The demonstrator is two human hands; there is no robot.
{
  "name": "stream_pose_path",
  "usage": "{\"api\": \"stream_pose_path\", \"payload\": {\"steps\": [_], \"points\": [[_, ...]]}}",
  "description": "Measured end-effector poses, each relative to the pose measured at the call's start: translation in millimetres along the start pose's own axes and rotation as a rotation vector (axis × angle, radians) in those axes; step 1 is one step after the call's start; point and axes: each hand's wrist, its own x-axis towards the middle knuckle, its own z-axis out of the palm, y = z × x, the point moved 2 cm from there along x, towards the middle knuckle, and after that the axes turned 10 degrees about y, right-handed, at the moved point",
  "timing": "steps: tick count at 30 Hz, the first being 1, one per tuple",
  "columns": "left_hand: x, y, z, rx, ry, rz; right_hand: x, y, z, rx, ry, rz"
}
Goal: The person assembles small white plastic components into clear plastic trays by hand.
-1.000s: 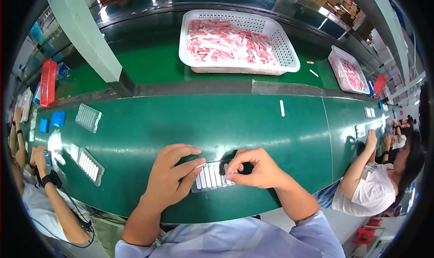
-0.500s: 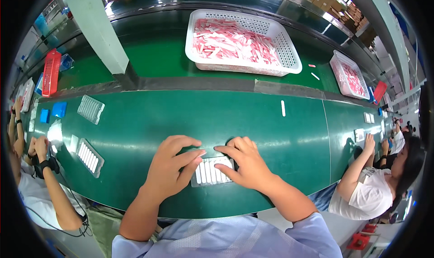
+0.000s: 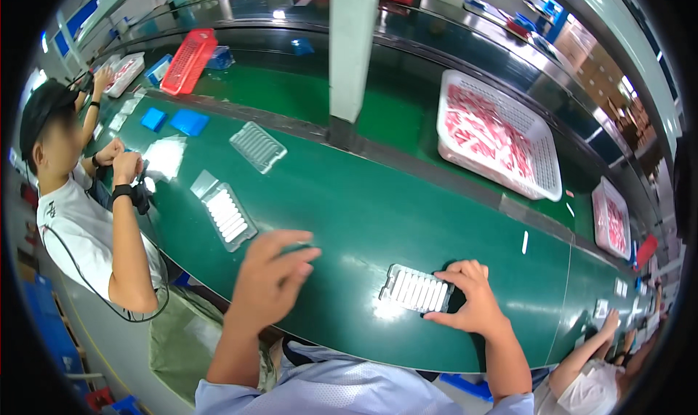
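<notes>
My right hand grips the right end of a clear plastic tray on the green table, thumb at the near edge and fingers at the far edge. Several white strips lie side by side in its slots. To the left, my left hand hovers over the table, slightly blurred, its fingers apart and nothing visible in them. Beyond it sits a second clear tray filled with white strips. An unfilled clear tray lies farther back.
A white basket of pink and white strips stands behind the dark ledge, right of a grey post. One white strip lies at right. Blue packets and a red basket are at far left. People work on both sides.
The view has turned left. My left hand has drawn away from the tray, while my right hand has come to grip the tray's right end.
</notes>
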Motion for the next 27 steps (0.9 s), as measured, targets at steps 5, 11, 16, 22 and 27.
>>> {"api": "stream_pose_path", "payload": {"steps": [5,11,16,22,27], "points": [[-27.5,-78.7,-67.6,0.176,0.285,-0.15,47.1,-37.8,44.9,-0.104,-0.013,-0.049],[-43.7,-109.7,-74.9,0.167,0.447,-0.291,138.5,-75.3,109.2,-0.12,0.038,-0.161],[-39.3,-109.5,-75.4,0.155,0.445,-0.297,192.5,-108.6,156.2,-0.064,0.056,-0.185],[-43.0,-114.7,-75.9,0.13,0.422,-0.198,259.4,-146.2,168.5,-0.105,0.213,-0.368],[-43.9,-116.4,-71.9,0.147,0.328,-0.08,321.4,-140.9,206.4,-0.193,0.169,-0.245]]}}
